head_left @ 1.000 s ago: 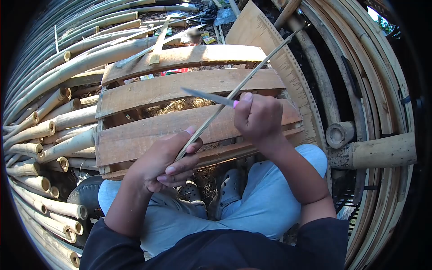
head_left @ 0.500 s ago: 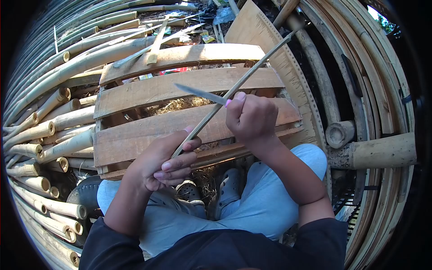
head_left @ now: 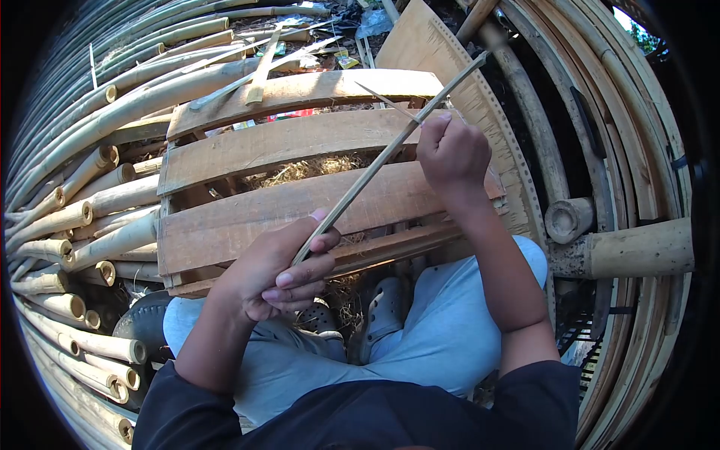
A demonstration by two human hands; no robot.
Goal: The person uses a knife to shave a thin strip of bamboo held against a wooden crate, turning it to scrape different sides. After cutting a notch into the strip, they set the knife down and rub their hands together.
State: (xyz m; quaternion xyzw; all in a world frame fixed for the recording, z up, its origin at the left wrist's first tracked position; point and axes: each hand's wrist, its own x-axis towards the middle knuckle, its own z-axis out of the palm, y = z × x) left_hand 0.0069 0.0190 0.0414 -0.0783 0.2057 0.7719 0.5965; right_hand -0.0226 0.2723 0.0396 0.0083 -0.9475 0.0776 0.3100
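Gripping the lower end of a slender bamboo strip, the left hand has its thumb laid along the strip and its fingers curled around and beneath it. The strip slants up and away to the right, above a low slatted desk, its far end reaching over a plywood sheet with a ragged, perforated edge. The right hand is closed in a fist on a knife, the handle almost wholly hidden inside the fingers. The blade points up and to the left and crosses the upper part of the strip, just beside the fist; how deeply its edge bites, if at all, cannot be told. The two hands are well apart, the right one farther from the body.

On the farthest board of the desk rests one end of a flat pale slat. Straw shows through a gap between the boards. Bamboo poles lie piled along the left side, their cut ends toward the desk. Below, between bent knees in light blue trousers, are grey clogs.
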